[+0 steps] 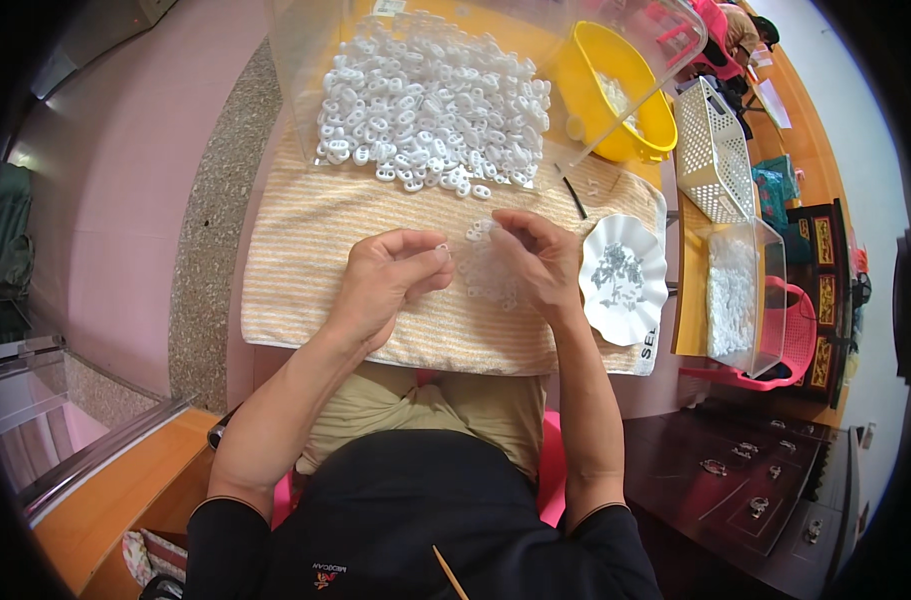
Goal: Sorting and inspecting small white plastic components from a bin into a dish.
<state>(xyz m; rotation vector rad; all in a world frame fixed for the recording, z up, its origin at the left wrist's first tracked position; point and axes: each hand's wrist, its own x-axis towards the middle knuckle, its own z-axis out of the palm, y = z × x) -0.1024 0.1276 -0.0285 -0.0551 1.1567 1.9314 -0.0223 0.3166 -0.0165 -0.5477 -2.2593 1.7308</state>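
My left hand (390, 275) and right hand (535, 260) pinch small white clips (475, 265) below a clear box (305, 110) heaped with more.

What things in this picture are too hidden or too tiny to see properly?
- Head view: the small white piece at the left hand fingertips is too small to tell its shape.
- What the right hand pinches is hidden by its own fingers.
- The grey bits on the white scalloped dish are too tiny to identify.
- The yellow bowl is blurred behind the clear bin wall.
- The clear box contents are only a white blur.
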